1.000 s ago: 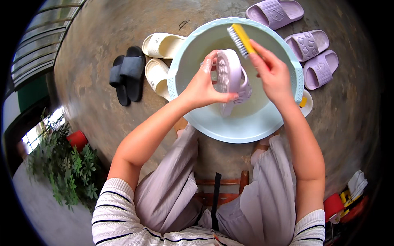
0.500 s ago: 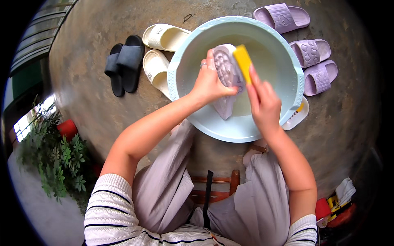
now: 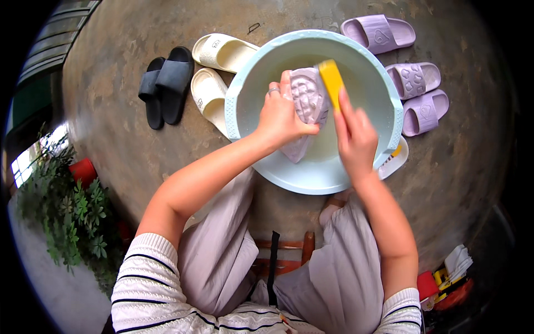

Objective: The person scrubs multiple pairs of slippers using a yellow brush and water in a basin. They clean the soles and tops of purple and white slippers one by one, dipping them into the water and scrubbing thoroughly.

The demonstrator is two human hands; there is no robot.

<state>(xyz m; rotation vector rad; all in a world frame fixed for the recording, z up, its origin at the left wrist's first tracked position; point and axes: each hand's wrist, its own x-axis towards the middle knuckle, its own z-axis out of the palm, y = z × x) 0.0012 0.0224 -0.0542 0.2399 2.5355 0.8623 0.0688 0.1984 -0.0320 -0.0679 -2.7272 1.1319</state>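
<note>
My left hand (image 3: 280, 118) grips a lilac slide slipper (image 3: 308, 94) and holds it tilted above the inside of a pale blue basin (image 3: 295, 182). The slipper's raised, bumpy pattern faces up, and part of it is hidden by my fingers and thumb. In my right hand (image 3: 357, 136), slightly blurred, is a yellow brush (image 3: 332, 80). Its head lies along the slipper's right edge, apparently touching it; the bristles are hard to make out. Cloudy, yellowish water (image 3: 356, 83) stands in the basin below.
Cream slides (image 3: 210, 94) and black slides (image 3: 175, 89) lie left of the basin. Several lilac slides (image 3: 423, 114) are at its right, with a white slipper (image 3: 396, 161) by the rim. A leafy plant (image 3: 83, 217) stands at lower left, cleaning things (image 3: 445, 278) at lower right.
The slipper has turned in my left hand, so its patterned face shows more. My right hand and the brush remain at its right edge. The whole view has shifted slightly.
</note>
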